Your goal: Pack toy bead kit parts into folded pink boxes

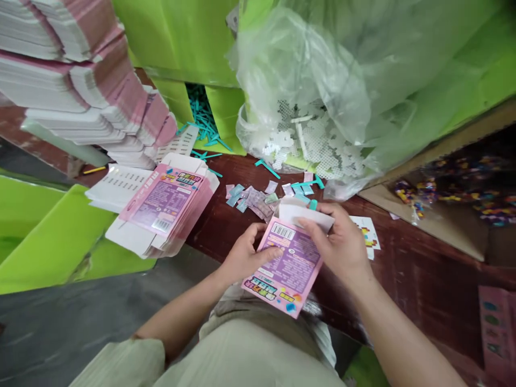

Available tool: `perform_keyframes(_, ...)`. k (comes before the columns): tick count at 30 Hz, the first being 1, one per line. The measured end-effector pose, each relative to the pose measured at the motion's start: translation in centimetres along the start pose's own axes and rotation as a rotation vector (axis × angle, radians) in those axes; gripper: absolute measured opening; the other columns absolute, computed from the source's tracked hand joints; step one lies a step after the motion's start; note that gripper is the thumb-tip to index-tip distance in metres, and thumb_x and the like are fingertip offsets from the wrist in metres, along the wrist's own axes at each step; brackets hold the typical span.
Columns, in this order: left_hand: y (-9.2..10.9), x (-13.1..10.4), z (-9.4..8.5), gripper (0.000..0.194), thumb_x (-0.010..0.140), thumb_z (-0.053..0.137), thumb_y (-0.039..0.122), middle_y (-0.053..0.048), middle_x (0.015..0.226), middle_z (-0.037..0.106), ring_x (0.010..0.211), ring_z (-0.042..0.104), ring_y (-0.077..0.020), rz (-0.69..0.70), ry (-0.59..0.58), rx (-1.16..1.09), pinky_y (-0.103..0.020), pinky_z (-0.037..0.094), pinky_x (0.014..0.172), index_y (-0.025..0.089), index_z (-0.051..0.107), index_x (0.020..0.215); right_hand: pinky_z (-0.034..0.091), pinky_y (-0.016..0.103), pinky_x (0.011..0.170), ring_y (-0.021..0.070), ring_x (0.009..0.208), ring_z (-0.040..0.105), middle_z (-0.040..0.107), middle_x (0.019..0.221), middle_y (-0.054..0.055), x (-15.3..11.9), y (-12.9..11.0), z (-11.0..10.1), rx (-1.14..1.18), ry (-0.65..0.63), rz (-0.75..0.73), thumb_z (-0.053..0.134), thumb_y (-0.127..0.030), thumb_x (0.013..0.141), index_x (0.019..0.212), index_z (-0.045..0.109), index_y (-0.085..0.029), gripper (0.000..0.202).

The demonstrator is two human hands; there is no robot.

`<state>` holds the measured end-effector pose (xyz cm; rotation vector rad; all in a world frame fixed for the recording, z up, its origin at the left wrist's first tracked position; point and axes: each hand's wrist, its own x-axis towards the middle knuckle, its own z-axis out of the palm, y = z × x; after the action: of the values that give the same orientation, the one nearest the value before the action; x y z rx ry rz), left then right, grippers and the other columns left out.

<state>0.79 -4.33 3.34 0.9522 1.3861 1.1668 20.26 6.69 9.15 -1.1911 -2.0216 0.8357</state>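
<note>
A pink and purple printed carton [288, 260] is tilted in front of my body, its open end with white flaps pointing away from me. My left hand [248, 255] grips its left side, thumb lying across the printed face. At the open end, my right hand [342, 236] pinches the white flap [308, 215] between thumb and fingers. A small teal tip [313, 204] shows just beyond that flap by the right fingers; whether it is held cannot be made out. The inside of the carton is hidden.
Small coloured packets [258, 201] and teal plastic sticks [304, 184] lie beyond the carton. Flattened cartons [161, 204] and printed sheets [116, 185] sit left. Behind stand a plastic bag of white pieces [318, 140] and a tall carton stack [100, 80]; a cardboard box [435, 226] is right.
</note>
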Motion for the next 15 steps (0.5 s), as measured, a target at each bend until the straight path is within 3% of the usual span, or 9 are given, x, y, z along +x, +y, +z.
perform_keyframes(3,-0.9,-0.9,0.0,0.060,0.078,0.094,0.048,-0.010,0.115,0.080,0.103,0.075,-0.0264,0.031,-0.027,0.015,-0.036,0.058,0.091,0.018,0.067,0.122,0.063,0.039,0.077,0.0262,0.092,0.077,0.080,0.119,0.005,-1.9,0.3,-0.2,0.053,-0.207,0.168,0.069,-0.055,0.096,0.128,0.067,-0.030,0.040)
perform_keyframes(5,-1.5,-1.4,-0.6,0.059,0.078,0.094,0.047,-0.009,0.113,0.080,0.102,0.075,-0.0257,0.047,-0.034,0.033,-0.036,0.058,0.091,0.018,0.068,0.122,0.063,0.039,0.079,0.0256,0.093,0.078,0.080,0.121,0.005,-2.7,0.5,-0.9,0.088,-0.269,0.201,0.070,-0.055,0.096,0.138,0.063,-0.031,0.048)
perform_keyframes(7,-1.9,-1.7,-1.3,0.058,0.077,0.094,0.047,-0.009,0.112,0.080,0.100,0.075,-0.0249,0.057,-0.006,0.027,-0.036,0.058,0.091,0.018,0.068,0.121,0.063,0.043,0.094,0.0276,0.111,0.076,0.076,0.132,0.007,-2.9,1.2,-1.7,0.128,-0.170,0.138,0.071,-0.056,0.095,0.148,0.056,-0.031,0.060)
perform_keyframes(10,-2.2,-1.8,-2.3,0.058,0.074,0.094,0.047,-0.009,0.109,0.081,0.095,0.075,-0.0236,0.047,0.109,0.003,-0.034,0.060,0.085,0.018,0.068,0.117,0.053,0.051,0.115,0.0318,0.140,0.061,0.062,0.153,0.015,-1.8,3.9,-2.1,0.035,0.140,0.034,0.067,-0.057,0.099,0.156,0.049,-0.026,0.067)
perform_keyframes(11,-2.3,-1.8,-2.6,0.058,0.074,0.094,0.048,-0.008,0.107,0.081,0.091,0.075,-0.0228,0.036,0.160,-0.002,-0.033,0.060,0.083,0.018,0.067,0.116,0.048,0.055,0.120,0.0343,0.146,0.056,0.057,0.158,0.018,-1.1,5.0,-1.8,-0.051,0.148,0.013,0.067,-0.056,0.099,0.157,0.048,-0.024,0.069)
perform_keyframes(12,-2.4,-1.8,-2.9,0.057,0.074,0.093,0.048,-0.007,0.104,0.080,0.088,0.074,-0.0218,0.024,0.213,-0.003,-0.032,0.060,0.080,0.019,0.067,0.115,0.043,0.059,0.123,0.0375,0.150,0.050,0.054,0.161,0.019,-0.4,6.1,-1.3,-0.152,0.077,0.000,0.070,-0.055,0.097,0.158,0.048,-0.022,0.073)
perform_keyframes(15,-2.4,-1.9,-3.5,0.051,0.076,0.091,0.047,-0.004,0.100,0.080,0.083,0.072,-0.0193,-0.007,0.342,-0.006,-0.029,0.061,0.076,0.019,0.069,0.112,0.034,0.068,0.126,0.0453,0.156,0.039,0.053,0.162,0.020,1.2,7.8,0.9,-0.393,-0.318,0.002,0.082,-0.042,0.087,0.159,0.049,-0.022,0.082)
